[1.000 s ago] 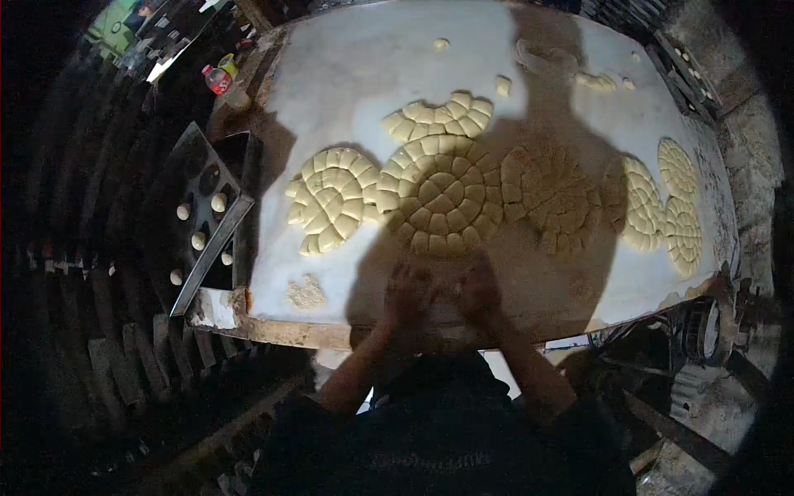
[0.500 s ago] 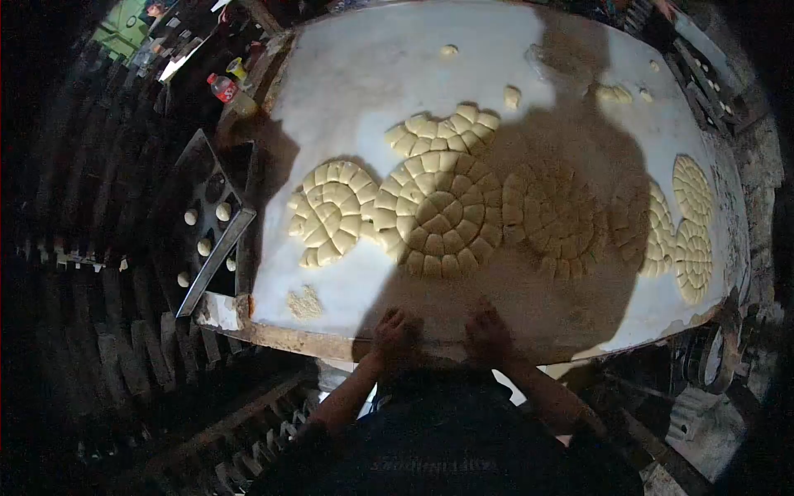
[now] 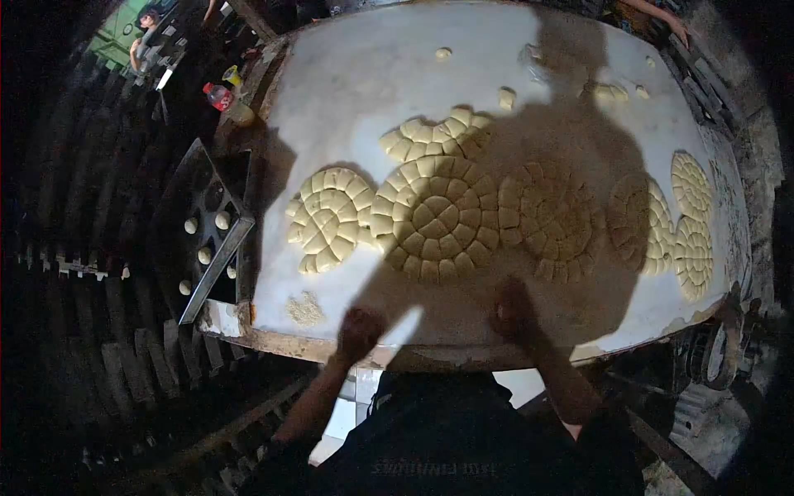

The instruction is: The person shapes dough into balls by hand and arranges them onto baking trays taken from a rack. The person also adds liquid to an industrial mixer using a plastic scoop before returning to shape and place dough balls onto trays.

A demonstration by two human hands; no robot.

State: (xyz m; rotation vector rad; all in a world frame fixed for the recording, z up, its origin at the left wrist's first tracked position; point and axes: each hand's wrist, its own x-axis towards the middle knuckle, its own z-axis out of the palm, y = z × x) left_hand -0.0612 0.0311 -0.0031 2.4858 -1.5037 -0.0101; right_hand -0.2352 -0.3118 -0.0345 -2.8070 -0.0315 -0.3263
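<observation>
My left hand point(image 3: 361, 329) is over the front edge of the pale table point(image 3: 372, 50). Its fingers look curled in; whatever they hold, if anything, is hidden. In the shadow to its right is my right hand point(image 3: 513, 312), too dark for its fingers to be made out. Nearest beyond both hands lies a large round of cut dough point(image 3: 434, 217), scored into rings of small pieces. On its left sits a smaller cut dough round point(image 3: 329, 217). A shadowed dough round point(image 3: 550, 219) lies beyond my right hand, and more cut dough point(image 3: 693, 186) is at the right.
At the left, a dark metal tray point(image 3: 217, 269) holds several dough balls. A small heap of crumbs or flour point(image 3: 305, 309) is near the front left corner. A red-capped bottle point(image 3: 218, 97) stands at the far left edge. Another person's arm point(image 3: 662, 16) reaches in at the top right.
My hands have moved apart: the left one leftward, the right one rightward and slightly forward. A person's arm now shows more at the top right. The dough rounds look unchanged.
</observation>
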